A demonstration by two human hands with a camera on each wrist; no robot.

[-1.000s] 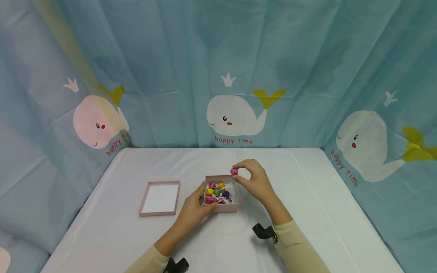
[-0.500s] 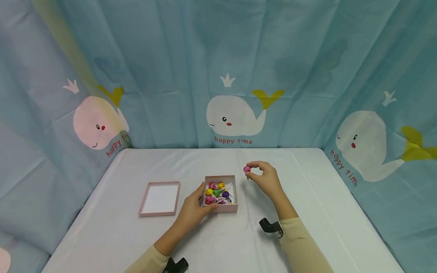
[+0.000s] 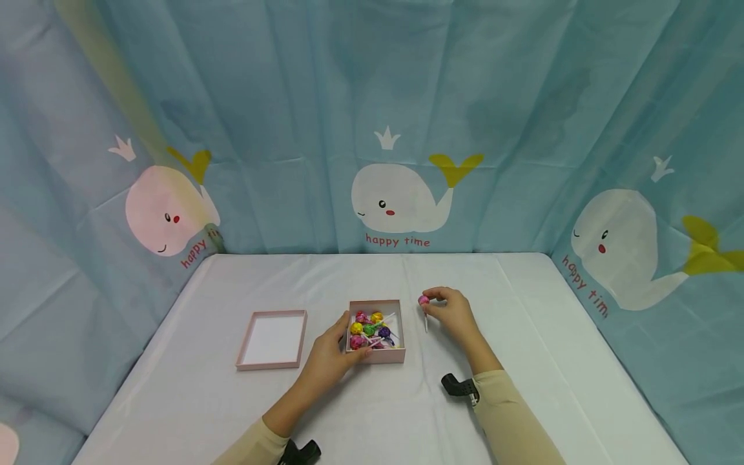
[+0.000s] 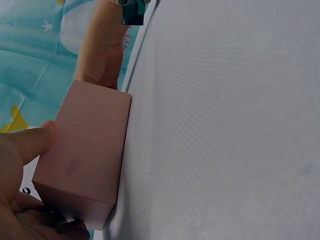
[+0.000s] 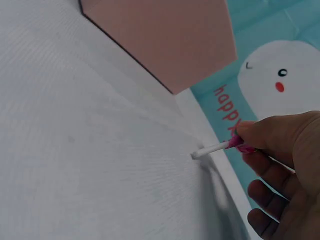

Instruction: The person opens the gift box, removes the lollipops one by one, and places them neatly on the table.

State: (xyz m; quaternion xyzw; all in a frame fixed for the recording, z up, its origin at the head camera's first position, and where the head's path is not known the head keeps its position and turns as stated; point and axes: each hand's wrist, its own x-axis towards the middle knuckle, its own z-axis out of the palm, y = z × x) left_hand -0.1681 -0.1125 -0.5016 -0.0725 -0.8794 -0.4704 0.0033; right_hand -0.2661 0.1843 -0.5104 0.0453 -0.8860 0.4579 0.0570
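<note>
While the left hand grips the pink box, thumb at the front and fingers along the left side, the right hand has carried a pink lollipop from by the box's far right corner out to the right, then lower. Its grip is narrow, pinching the candy head; stick now hangs down. Lollipop is beside the box, apart from it; can't tell if the stick tip touches the white surface. Left hand unchanged. Reads as one lollipop out; other lollipops lie jumbled inside. Shallow pink lid lies left of the box.
</note>
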